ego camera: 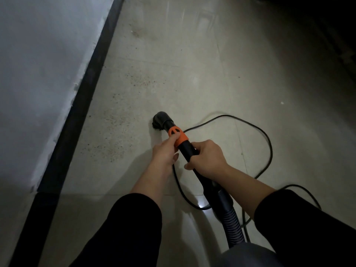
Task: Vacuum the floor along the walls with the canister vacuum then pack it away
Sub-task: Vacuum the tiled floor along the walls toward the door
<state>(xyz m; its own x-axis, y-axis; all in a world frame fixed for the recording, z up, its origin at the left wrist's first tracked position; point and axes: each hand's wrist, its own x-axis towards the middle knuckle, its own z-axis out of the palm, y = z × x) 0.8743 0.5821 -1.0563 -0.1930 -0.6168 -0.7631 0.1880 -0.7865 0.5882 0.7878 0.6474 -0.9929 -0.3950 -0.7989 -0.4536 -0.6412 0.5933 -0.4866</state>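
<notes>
A black vacuum wand (187, 151) with an orange collar (178, 136) points down at the pale tiled floor (192, 78). Its small black brush nozzle (160, 120) touches the floor near a patch of brown grit (115, 120). My left hand (165, 153) pinches the orange collar. My right hand (209, 158) grips the wand just behind it. The ribbed hose (232, 220) runs back from the wand toward a grey canister part (250, 255) at the bottom edge, mostly out of frame.
A white wall (38, 64) with a dark skirting strip (86, 89) runs diagonally on the left. A black power cord (267, 139) loops on the floor right of my hands. The upper right is dark. A white speck (282, 102) lies on the floor.
</notes>
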